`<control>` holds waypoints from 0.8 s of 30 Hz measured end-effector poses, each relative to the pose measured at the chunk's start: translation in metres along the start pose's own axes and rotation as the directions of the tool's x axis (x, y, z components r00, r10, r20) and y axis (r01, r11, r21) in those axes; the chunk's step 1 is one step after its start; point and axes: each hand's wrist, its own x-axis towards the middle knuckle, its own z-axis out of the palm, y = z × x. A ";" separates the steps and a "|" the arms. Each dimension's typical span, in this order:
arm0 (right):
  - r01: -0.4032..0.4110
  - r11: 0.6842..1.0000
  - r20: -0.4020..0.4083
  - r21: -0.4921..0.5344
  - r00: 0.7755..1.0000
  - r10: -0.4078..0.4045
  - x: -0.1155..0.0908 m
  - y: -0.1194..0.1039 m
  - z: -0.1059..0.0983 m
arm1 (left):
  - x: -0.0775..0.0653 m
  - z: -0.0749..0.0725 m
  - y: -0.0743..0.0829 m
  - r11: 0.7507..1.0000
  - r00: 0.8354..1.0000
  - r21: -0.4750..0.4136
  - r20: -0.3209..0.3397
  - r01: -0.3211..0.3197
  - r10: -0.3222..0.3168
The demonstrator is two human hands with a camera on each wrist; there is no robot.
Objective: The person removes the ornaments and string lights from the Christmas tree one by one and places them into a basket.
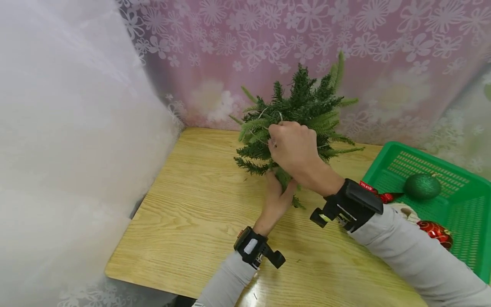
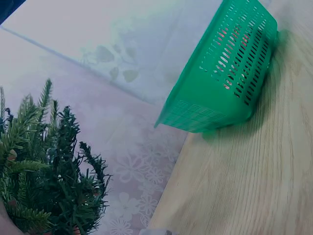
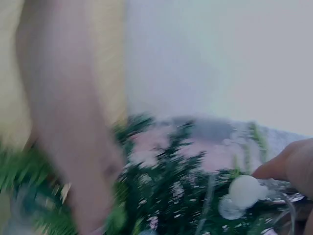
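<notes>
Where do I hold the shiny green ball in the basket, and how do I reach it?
Probably best around its fat middle, coming down from above: the green Christmas bauble is round, so squeeze opposite sides. It lies inside the green basket, whose walls block the sides, while its top looks uncovered.

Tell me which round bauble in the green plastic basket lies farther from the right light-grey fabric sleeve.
The dark green round bauble. The other, a shiny red patterned bauble, lies by the sleeve, which partly hides it in the head view.
</notes>
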 end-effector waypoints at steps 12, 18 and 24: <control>-0.054 0.933 0.124 0.357 0.992 0.010 -0.006 0.000 -0.023 | -0.001 0.013 0.006 0.996 0.997 0.036 0.006 0.078 -0.078; -0.035 0.916 0.148 0.400 0.989 -0.027 -0.010 -0.013 -0.008 | 0.004 0.021 0.010 1.000 0.996 -0.009 0.090 -0.015 0.016; -0.008 0.927 0.120 0.374 0.992 -0.039 -0.017 -0.022 0.008 | 0.003 0.023 0.010 0.994 0.992 0.100 0.119 -0.043 0.031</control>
